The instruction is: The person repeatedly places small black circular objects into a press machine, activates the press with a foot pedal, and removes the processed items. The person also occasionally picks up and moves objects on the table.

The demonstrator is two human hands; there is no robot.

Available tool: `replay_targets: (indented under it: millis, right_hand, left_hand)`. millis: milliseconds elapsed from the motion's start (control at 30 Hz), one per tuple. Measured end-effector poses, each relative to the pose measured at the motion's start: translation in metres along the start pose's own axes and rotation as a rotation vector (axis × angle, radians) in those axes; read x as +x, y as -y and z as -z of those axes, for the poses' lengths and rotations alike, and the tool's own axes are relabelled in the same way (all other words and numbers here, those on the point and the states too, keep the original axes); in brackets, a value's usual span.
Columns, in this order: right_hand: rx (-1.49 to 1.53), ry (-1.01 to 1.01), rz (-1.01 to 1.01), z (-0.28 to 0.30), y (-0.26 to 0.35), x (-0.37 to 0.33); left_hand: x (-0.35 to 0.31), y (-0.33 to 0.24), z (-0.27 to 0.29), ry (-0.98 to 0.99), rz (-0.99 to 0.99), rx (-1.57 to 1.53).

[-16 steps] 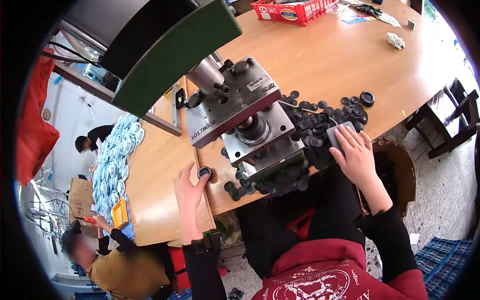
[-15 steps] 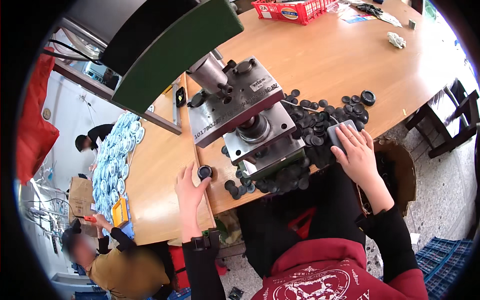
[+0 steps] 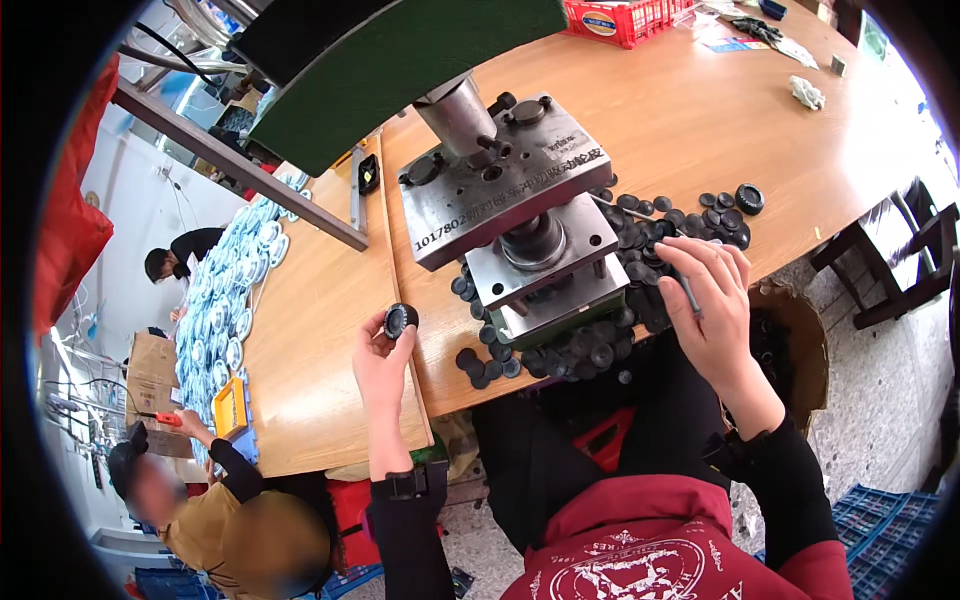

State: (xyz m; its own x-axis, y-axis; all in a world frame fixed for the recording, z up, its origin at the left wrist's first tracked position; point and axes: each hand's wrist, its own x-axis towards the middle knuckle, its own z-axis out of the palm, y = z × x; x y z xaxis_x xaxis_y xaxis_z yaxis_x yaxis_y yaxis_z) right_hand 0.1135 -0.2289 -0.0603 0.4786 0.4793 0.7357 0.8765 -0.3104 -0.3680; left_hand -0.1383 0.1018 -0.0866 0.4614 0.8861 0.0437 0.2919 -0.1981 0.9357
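My left hand (image 3: 381,372) pinches a black ribbed wheel (image 3: 401,320) between thumb and fingers, just above the table left of the press. On the right, my right hand (image 3: 718,318) curves round a grey flat piece (image 3: 691,296), thumb on the near side and fingers bent over it; most of the piece is hidden. Between my hands stands the metal press die (image 3: 535,270), its round punch (image 3: 533,243) between the upper block (image 3: 505,180) and lower plate. Many small black discs (image 3: 600,352) lie heaped round its base.
Another black wheel (image 3: 749,198) lies beyond the discs. A green press arm (image 3: 400,75) overhangs the die. At the back are a red crate (image 3: 628,22) and a white cloth (image 3: 807,93). Pale blue rings (image 3: 215,318) and a yellow tray (image 3: 230,408) lie left, near a co-worker (image 3: 190,520).
My left hand has closed on the black wheel and lifted it off the table. My right hand has gone from lying flat on the grey piece to curling round it.
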Motion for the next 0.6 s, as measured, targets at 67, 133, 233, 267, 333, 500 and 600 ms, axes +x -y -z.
replay_targets:
  millis: [67,133,233,267,333,500,600]
  right_hand:
    - [0.059,0.007,0.026,-0.008,0.014,0.014]
    - [0.110,0.025,0.013,-0.018,0.031,0.030]
    - [0.131,0.058,-0.063,-0.039,0.047,0.053]
    - [0.119,0.100,-0.090,-0.045,0.054,0.061]
    - [0.092,0.175,-0.125,-0.062,0.063,0.072]
    - [0.257,0.197,-0.179,-0.065,0.061,0.081]
    - [0.301,0.140,-0.259,-0.034,0.059,0.067]
  left_hand:
    - [-0.015,-0.021,-0.001,0.034,-0.035,-0.141]
    - [-0.035,-0.044,-0.002,0.086,-0.088,-0.301]
    - [-0.058,-0.072,-0.002,0.253,-0.057,-0.321]
    - [-0.066,-0.081,-0.003,0.280,-0.032,-0.352]
    - [-0.079,-0.087,-0.008,0.323,-0.039,-0.395]
    - [-0.095,-0.094,-0.018,0.452,-0.071,-0.400]
    - [-0.094,-0.086,-0.011,0.447,-0.097,-0.313]
